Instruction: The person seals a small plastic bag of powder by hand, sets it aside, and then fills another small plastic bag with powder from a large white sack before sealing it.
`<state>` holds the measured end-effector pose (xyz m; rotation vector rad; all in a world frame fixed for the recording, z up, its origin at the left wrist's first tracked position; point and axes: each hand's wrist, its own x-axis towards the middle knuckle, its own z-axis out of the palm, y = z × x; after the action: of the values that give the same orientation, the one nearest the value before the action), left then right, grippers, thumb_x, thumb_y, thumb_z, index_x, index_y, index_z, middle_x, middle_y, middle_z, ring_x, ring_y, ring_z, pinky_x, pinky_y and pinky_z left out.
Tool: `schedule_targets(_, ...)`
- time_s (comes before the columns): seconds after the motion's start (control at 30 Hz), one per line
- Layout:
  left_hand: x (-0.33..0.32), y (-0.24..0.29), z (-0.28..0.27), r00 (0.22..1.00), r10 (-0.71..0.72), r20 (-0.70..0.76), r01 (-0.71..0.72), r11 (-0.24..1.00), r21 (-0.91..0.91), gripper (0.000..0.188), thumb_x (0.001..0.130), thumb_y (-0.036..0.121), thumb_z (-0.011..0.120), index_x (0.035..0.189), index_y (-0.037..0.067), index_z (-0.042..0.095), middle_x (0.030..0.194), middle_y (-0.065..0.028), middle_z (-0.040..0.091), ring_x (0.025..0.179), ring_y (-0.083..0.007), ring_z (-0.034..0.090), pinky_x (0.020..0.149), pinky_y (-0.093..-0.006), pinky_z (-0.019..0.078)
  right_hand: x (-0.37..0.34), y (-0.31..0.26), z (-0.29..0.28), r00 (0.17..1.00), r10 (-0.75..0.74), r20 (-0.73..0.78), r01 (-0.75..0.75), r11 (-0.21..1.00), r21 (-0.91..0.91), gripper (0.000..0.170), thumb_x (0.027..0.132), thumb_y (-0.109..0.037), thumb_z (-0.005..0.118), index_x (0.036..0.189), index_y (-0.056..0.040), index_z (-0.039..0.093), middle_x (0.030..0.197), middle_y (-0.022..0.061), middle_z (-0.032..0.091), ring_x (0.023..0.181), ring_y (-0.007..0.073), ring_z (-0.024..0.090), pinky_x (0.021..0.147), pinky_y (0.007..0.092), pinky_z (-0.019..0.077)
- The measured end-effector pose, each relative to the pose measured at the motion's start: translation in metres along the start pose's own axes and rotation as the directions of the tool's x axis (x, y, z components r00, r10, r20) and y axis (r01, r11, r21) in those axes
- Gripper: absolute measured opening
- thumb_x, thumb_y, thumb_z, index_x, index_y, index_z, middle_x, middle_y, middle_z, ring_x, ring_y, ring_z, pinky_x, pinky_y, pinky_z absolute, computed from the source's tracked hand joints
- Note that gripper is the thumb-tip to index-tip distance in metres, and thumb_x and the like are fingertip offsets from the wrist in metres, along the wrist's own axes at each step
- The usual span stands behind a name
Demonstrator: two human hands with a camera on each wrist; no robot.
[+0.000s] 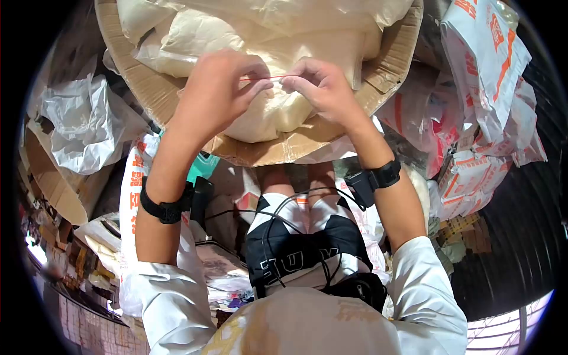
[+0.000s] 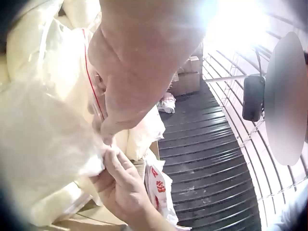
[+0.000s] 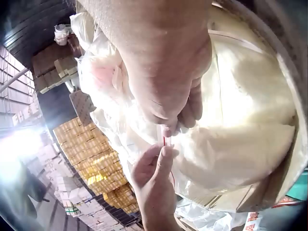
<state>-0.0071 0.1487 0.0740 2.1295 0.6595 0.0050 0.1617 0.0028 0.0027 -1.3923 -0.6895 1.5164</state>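
Two pinches meet on the red strip (image 1: 269, 77) of a clear plastic bag (image 2: 45, 130).
The bag, its contents pale, lies over the cardboard container (image 1: 260, 156) among other pale-filled bags (image 1: 201, 34), which probably prop it so that neither hand need bear its weight. Each grip is closed to a fine pinch, thumb against fingers: the left hand (image 1: 228, 86) and right hand (image 1: 324, 90) hold the strip just beside one another, seemingly to keep that stretch taut and straight. Both forearms reach forward and inward, thumbs pointing toward each other.
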Motion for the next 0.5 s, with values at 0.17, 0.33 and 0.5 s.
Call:
schedule_targets(0.17, 0.007, 0.007, 0.013, 0.976, -0.215, 0.042, 0.219, 0.955, -0.199, 0.014, 0.086, 0.012, 0.073, 0.091, -0.001, 0.070, 0.081, -0.0098, 0.070, 0.075, -0.0178, 0.063, 0.071, -0.0317, 0.0490, 0.001, -0.001, 0.007, 0.981, -0.178, -0.075, 0.162, 0.970, -0.178, 0.013, 0.092, -0.013, 0.067, 0.094, -0.0005, 0.068, 0.080, 0.0037, 0.068, 0.077, 0.0085, 0.061, 0.067, 0.0274, 0.0488)
schedule_targets(0.33, 0.005, -0.009, 0.015, 0.966, -0.243, 0.085, 0.257, 0.925, -0.281, 0.018, 0.082, 0.017, 0.075, 0.091, 0.001, 0.074, 0.080, -0.0124, 0.072, 0.072, -0.0220, 0.067, 0.070, -0.0319, 0.0515, -0.003, -0.011, 0.009, 0.979, -0.188, -0.082, 0.154, 0.939, -0.308, 0.010, 0.090, -0.009, 0.068, 0.094, 0.0004, 0.067, 0.083, 0.0067, 0.069, 0.079, 0.0146, 0.064, 0.072, 0.0298, 0.0497)
schedule_targets(0.5, 0.003, -0.008, 0.012, 0.906, -0.389, 0.166, 0.423, 0.842, -0.336, 0.016, 0.083, 0.015, 0.075, 0.089, 0.000, 0.075, 0.076, -0.0098, 0.072, 0.070, -0.0144, 0.064, 0.068, -0.0297, 0.0497, -0.006, -0.024, 0.012, 0.903, -0.427, -0.055, 0.338, 0.782, -0.523, 0.009, 0.084, -0.007, 0.067, 0.089, 0.0002, 0.065, 0.081, 0.0159, 0.065, 0.074, 0.0321, 0.064, 0.067, 0.0379, 0.0501)
